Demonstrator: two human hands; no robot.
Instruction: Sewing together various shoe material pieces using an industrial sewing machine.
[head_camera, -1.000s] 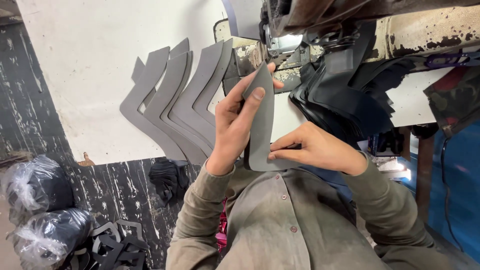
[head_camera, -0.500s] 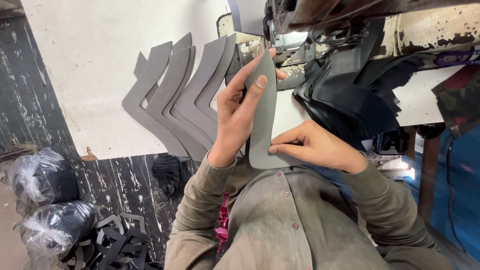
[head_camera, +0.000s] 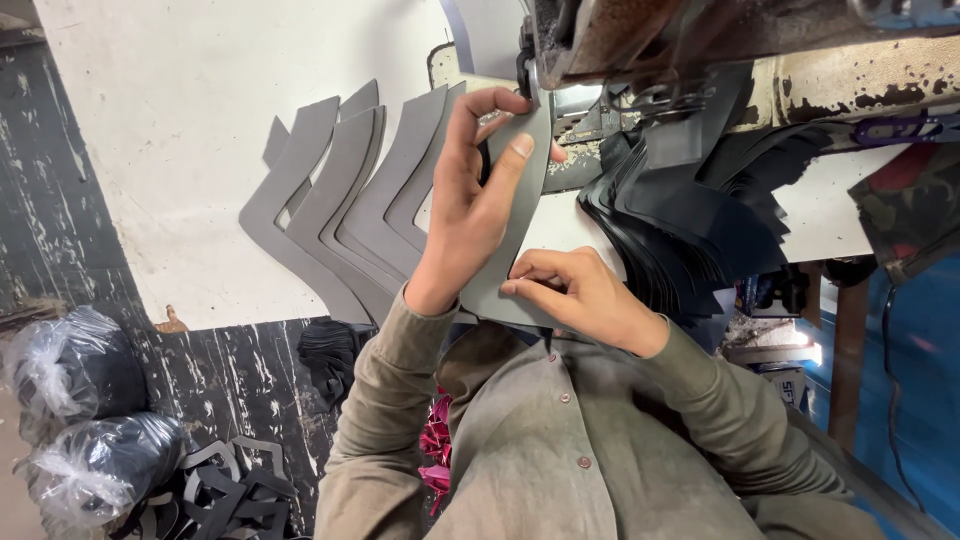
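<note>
My left hand (head_camera: 468, 205) grips the upper part of a long curved grey cut piece (head_camera: 522, 200), thumb on top and fingers curled round its edge. The top end of the piece lies right under the head of the sewing machine (head_camera: 640, 40). My right hand (head_camera: 575, 292) pinches the lower end of the same piece near my chest. A fan of several similar grey curved pieces (head_camera: 335, 205) lies on the white table (head_camera: 190, 150), just left of my left hand.
A thick stack of black cut pieces (head_camera: 685, 220) sits to the right of my hands, beside the machine. On the dark floor at the left are two tied plastic bags (head_camera: 70, 370) and a heap of black cut shapes (head_camera: 230, 490).
Both hands have pushed the grey piece further towards the sewing machine head. The left thumb now lies higher on the piece.
</note>
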